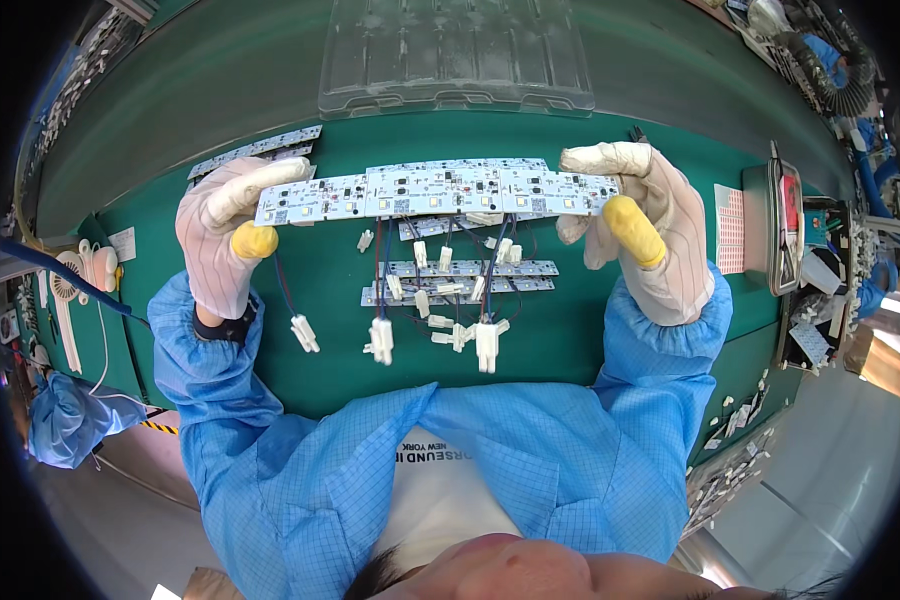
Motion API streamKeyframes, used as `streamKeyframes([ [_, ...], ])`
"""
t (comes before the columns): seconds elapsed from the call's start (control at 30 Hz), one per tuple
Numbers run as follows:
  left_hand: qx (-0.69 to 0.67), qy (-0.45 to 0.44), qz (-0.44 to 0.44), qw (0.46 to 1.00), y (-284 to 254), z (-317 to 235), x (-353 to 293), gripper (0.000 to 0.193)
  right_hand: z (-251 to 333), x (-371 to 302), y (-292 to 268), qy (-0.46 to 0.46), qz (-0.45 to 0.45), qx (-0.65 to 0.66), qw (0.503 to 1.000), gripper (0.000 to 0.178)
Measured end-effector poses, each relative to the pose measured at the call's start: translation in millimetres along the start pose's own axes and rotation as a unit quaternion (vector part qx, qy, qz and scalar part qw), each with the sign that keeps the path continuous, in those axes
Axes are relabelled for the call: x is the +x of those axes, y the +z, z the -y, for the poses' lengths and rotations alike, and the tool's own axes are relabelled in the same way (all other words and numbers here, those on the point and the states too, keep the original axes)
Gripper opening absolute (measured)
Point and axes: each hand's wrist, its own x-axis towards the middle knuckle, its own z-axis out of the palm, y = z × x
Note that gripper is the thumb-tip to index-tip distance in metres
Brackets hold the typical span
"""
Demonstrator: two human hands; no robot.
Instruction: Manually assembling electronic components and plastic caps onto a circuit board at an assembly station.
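A long white circuit board strip (435,192), dotted with small components, is held up level between my two hands. My left hand (210,235), in a pale striped glove with a yellow thumb cover, pinches its left end. The right end is gripped by my right hand (665,235), gloved likewise. Thin red and dark wires hang from the strip, ending in white plug connectors (486,345). Under them, more strips with wired plugs (470,284) lie on the green mat (310,385). Behind my left hand rest several other strips (255,148), partly hidden by it.
A clear ribbed plastic tray (455,50) sits at the far side. To the right are a red-printed label sheet (730,228) and a metal tin (773,225). At left lie a white fan (98,266) and a blue hose (65,272); another person's blue sleeve (75,412) shows beyond.
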Motion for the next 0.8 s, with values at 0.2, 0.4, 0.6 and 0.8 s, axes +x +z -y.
streamKeyframes([
  [0.2,0.016,0.003,-0.041,0.999,6.6,2.3,-1.6,0.063,-5.2,-1.9,-1.3,-0.024,-0.013,-0.008,1.0,0.05],
  [0.4,0.013,-0.044,-0.051,0.998,7.5,4.4,-8.3,0.064,-5.0,-2.1,-6.1,-0.034,-0.004,-0.019,0.999,0.046],
  [0.6,0.034,-0.092,-0.056,0.994,8.5,5.2,-3.0,0.069,-7.1,-0.9,-7.6,-0.117,0.041,-0.006,0.992,0.034],
  [0.8,0.027,-0.133,0.014,0.991,6.6,5.6,1.4,0.073,-3.6,-3.7,-10.2,-0.051,0.075,0.05,0.995,0.034],
])
